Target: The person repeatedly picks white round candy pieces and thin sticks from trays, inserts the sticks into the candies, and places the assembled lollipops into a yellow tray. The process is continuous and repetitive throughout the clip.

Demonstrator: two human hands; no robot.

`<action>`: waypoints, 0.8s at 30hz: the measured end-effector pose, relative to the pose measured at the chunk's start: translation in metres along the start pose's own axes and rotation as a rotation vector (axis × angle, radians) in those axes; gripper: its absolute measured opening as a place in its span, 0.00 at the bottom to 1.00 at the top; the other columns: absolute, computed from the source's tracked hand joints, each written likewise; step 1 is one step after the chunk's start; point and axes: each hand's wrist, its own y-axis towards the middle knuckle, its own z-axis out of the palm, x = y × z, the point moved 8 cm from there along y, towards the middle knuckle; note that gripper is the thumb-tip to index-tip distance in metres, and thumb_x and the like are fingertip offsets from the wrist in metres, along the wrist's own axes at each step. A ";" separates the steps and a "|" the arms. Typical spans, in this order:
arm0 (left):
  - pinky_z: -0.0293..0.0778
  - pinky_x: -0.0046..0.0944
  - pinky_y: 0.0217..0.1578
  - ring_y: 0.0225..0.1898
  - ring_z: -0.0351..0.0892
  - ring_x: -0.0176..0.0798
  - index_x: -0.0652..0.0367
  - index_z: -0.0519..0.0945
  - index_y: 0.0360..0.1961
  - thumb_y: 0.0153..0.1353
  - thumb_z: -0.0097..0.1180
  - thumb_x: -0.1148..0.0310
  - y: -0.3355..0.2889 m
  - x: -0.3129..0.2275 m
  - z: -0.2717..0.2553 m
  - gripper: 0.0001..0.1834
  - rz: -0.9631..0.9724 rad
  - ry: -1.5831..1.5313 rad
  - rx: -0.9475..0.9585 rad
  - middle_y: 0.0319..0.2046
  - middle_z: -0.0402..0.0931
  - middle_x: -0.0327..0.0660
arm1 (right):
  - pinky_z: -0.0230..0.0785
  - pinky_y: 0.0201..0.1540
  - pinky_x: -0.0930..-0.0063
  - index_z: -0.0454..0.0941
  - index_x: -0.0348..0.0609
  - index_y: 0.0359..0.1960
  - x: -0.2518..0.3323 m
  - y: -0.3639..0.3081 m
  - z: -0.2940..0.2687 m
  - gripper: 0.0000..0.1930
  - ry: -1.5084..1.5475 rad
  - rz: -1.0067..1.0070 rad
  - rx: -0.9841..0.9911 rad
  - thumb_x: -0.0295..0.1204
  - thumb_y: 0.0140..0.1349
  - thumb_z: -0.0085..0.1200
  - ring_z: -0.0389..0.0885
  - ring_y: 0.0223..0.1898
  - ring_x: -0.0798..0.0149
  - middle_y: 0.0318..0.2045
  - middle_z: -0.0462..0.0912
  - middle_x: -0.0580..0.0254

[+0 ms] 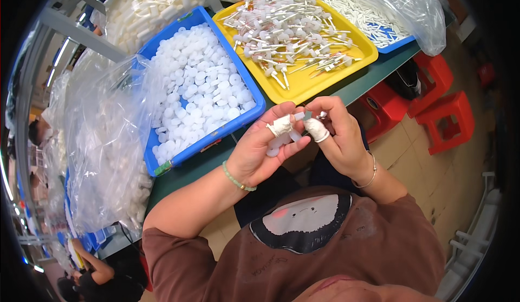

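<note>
My left hand (254, 153) is curled round several translucent white plastic discs (276, 146), partly hidden by its fingers. A white cover wraps its thumb, and a small white plastic piece (299, 116) is at that thumb's tip. Close against it, my right hand (344, 139) is closed in a pinch, also with a white-covered thumb. A small whitish piece (307, 116) shows between the fingertips of both hands; which hand bears it is hard to make out. Beyond the left hand, a blue tray (260, 100) holds many such discs.
A yellow tray (309, 92) of thin white-stemmed parts sits on the green table (173, 185), with another blue tray (403, 43) of short white sticks behind it. Plastic bags (103, 156) bulge at left. Red stools (447, 119) stand right. Another person (108, 280) is at lower left.
</note>
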 end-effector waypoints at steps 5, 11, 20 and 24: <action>0.79 0.33 0.42 0.45 0.76 0.35 0.54 0.73 0.53 0.65 0.53 0.68 -0.002 0.002 -0.005 0.15 -0.040 -0.018 0.003 0.47 0.73 0.41 | 0.66 0.28 0.77 0.79 0.41 0.40 0.010 0.008 -0.005 0.10 -0.142 -0.093 0.045 0.24 0.55 0.60 0.74 0.24 0.69 0.27 0.77 0.62; 0.79 0.28 0.32 0.43 0.75 0.38 0.58 0.75 0.51 0.67 0.48 0.64 -0.002 0.007 0.010 0.15 -0.202 -0.480 0.122 0.47 0.72 0.45 | 0.64 0.28 0.83 0.79 0.40 0.41 0.012 0.001 -0.008 0.10 0.032 -0.098 -0.041 0.25 0.58 0.59 0.75 0.28 0.76 0.30 0.80 0.65; 0.83 0.33 0.37 0.55 0.73 0.41 0.55 0.76 0.47 0.67 0.46 0.64 0.001 0.001 0.006 0.12 -0.099 -0.502 0.166 0.55 0.70 0.43 | 0.75 0.35 0.77 0.68 0.36 0.45 0.023 -0.014 0.009 0.12 0.018 -0.251 -0.047 0.23 0.62 0.54 0.86 0.35 0.64 0.35 0.83 0.54; 0.84 0.34 0.39 0.52 0.74 0.44 0.55 0.78 0.45 0.67 0.46 0.64 -0.001 0.002 0.009 0.12 -0.077 -0.474 0.081 0.54 0.71 0.42 | 0.75 0.33 0.76 0.68 0.37 0.45 0.024 -0.012 0.015 0.12 -0.050 -0.258 -0.002 0.23 0.61 0.55 0.86 0.32 0.62 0.33 0.83 0.54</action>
